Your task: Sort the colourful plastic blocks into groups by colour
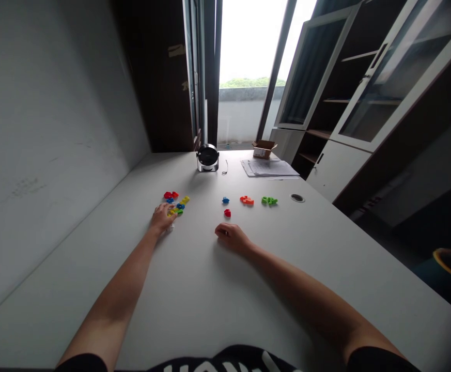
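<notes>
Over a mixed pile of small plastic pieces, my left hand (162, 217) reaches with its fingers stretched out and apart. Its fingertips are at a yellow piece (173, 212) and a green piece (180, 212); no firm hold shows. Around them lie a blue piece (180, 206), another yellow piece (185, 200) and red pieces (171, 195). A whitish piece (171, 227) is partly hidden beside the hand. My right hand (232, 238) rests on the table with fingers curled in and nothing visible in them. Just beyond it lies a single red piece (227, 213).
Farther up the white table (194, 289) lie a blue piece (226, 200), orange pieces (247, 200) and green pieces (269, 200). A round black device (207, 156), papers (271, 168) and a small cardboard box (263, 150) stand toward the back. A cable hole (297, 198) is at right.
</notes>
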Motion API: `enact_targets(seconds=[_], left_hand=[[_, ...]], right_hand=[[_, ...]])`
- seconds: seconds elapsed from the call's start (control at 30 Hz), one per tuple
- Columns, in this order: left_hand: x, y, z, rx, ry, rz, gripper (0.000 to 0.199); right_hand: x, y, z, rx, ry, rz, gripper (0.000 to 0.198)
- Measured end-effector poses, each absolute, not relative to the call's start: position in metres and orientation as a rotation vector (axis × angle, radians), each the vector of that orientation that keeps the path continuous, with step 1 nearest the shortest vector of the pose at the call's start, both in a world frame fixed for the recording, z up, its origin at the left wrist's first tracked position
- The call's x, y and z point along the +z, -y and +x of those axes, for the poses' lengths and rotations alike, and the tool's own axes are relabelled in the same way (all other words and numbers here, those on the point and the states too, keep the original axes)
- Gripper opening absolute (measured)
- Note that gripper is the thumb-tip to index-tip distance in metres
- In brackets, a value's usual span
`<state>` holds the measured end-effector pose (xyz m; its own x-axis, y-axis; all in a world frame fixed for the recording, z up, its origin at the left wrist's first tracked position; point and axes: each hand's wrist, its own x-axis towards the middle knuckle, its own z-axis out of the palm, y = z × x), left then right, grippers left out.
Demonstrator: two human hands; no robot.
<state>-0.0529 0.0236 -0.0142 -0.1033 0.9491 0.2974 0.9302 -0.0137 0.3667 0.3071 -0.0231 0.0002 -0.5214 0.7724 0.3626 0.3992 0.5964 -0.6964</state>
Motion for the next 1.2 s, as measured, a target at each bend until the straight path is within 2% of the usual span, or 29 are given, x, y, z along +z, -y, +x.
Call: enact_targets(seconds=[0.17,0.4,0.6,0.83,0.97,1.2], left_hand=[[-0.012,-0.026,-0.048,0.79,-2.232,2.042,0.036],[-0.004,-0.021,-0.04,0.808,-2.37,1.954,0.044],[-0.003,-0.018,-0.039,0.714,-2.417,1.909,0.028],[0.005,-0.015,-0.035,0.802,-2.373,1.935,0.028],[0.016,-0.011,-0.022,0.974,-2.222,2.037,0.028],[0.023,-0.005,0.04,1.116,-1.615,1.901,0.035]], right_hand=[[0.001,0.024,0.307,0.705,2.162,-0.936,0.014],[0.0,0.024,0.306,0.696,2.174,-0.933,0.015],[-0.001,0.024,0.307,0.708,2.175,-0.912,0.014],[-0.001,0.024,0.308,0.695,2.196,-0.895,0.015],[0.0,0.025,0.308,0.693,2.197,-0.901,0.014],[0.004,0.026,0.313,0.597,2.038,-0.925,0.015]])
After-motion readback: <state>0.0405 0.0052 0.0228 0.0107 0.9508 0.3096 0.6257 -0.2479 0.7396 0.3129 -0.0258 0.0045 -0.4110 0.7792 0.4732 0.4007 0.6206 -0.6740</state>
